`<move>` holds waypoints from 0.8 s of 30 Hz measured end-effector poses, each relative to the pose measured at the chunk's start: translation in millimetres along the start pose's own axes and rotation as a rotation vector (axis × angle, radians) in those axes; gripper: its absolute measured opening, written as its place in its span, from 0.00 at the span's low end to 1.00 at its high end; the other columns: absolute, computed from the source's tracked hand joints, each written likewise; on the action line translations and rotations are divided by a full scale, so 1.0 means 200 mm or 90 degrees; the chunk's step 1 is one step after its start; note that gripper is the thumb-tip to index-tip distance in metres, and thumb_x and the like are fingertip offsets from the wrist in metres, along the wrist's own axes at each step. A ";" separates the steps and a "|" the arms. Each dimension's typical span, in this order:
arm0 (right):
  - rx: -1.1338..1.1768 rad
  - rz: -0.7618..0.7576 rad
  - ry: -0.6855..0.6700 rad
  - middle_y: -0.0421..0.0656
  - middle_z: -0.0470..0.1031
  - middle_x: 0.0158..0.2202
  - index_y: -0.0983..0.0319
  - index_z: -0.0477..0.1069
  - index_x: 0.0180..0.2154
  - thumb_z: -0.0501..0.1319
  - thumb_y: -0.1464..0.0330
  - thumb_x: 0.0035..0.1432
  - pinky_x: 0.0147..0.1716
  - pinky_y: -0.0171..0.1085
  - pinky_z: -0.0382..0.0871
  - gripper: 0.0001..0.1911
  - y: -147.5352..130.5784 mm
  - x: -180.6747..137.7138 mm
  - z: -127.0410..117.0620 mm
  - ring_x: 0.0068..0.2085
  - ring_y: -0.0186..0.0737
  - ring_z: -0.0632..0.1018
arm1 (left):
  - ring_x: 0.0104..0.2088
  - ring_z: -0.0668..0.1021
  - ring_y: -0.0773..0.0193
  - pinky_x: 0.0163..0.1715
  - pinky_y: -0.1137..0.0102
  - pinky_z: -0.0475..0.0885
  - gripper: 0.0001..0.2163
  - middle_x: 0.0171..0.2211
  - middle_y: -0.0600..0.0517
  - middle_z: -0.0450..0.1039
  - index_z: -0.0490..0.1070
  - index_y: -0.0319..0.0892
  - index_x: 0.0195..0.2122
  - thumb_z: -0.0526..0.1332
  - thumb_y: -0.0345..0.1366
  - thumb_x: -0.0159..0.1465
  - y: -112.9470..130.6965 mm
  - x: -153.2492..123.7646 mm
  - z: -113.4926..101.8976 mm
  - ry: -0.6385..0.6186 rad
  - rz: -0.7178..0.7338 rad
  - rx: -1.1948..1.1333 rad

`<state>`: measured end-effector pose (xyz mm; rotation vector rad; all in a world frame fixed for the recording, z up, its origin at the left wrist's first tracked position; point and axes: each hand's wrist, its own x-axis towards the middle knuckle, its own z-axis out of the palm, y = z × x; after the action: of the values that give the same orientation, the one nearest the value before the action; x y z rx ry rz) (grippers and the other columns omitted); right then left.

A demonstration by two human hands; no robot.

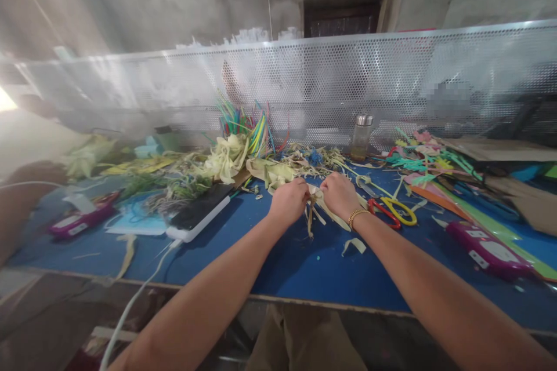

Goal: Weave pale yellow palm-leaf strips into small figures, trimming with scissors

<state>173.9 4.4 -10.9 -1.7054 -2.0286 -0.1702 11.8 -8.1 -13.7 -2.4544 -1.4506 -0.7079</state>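
Nearest to the camera are two bare forearms, the left forearm [204, 290] rising from the lower left of the frame and the right forearm [422, 266] from the lower right. Between the hands, at the centre of the frame, are thin pale beige strips of dry, husk-like material [329, 210], with loose ends hanging down. The left hand [290, 202] has its fingers curled and closed in a pinch on these strips. The right hand [340, 194] pinches them also, its fingers bent nearly together; the exact fingertips are too small to see well. On the right wrist is a gold-coloured chain bracelet [351, 219]. Just right of it, a red loop handle [394, 225] and a yellow loop handle [399, 203] lie on the blue flat tabletop [322, 272]. Above the right hand stands a clear bottle with silver lid [361, 142]. Farther, a purple plastic device [487, 249] lies at the lower right, and a flat black-topped, white-edged object [202, 208] at centre left.
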 end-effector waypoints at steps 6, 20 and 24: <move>-0.021 0.005 -0.034 0.49 0.73 0.41 0.62 0.75 0.34 0.55 0.69 0.59 0.42 0.39 0.61 0.10 0.01 0.01 0.04 0.44 0.44 0.73 | 0.37 0.74 0.59 0.37 0.68 0.66 0.06 0.34 0.47 0.72 0.72 0.41 0.29 0.56 0.29 0.58 0.00 0.01 0.01 -0.014 0.051 0.009; -0.073 -0.015 -0.092 0.54 0.73 0.44 0.65 0.76 0.37 0.53 0.69 0.60 0.44 0.41 0.61 0.14 0.00 0.03 0.07 0.46 0.47 0.73 | 0.35 0.73 0.59 0.38 0.67 0.66 0.06 0.31 0.47 0.71 0.68 0.41 0.25 0.55 0.25 0.55 -0.01 0.01 0.04 -0.018 0.118 0.009; -0.075 -0.012 -0.093 0.54 0.73 0.44 0.64 0.76 0.37 0.53 0.68 0.60 0.44 0.42 0.61 0.13 -0.01 0.03 0.08 0.46 0.48 0.73 | 0.34 0.73 0.60 0.37 0.67 0.66 0.07 0.30 0.48 0.71 0.67 0.41 0.24 0.55 0.24 0.54 -0.02 0.01 0.06 -0.022 0.117 -0.046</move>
<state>167.6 15.0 -22.6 -1.8190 -2.1797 -0.1785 12.9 0.8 -23.2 -2.6243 -1.2097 -0.6949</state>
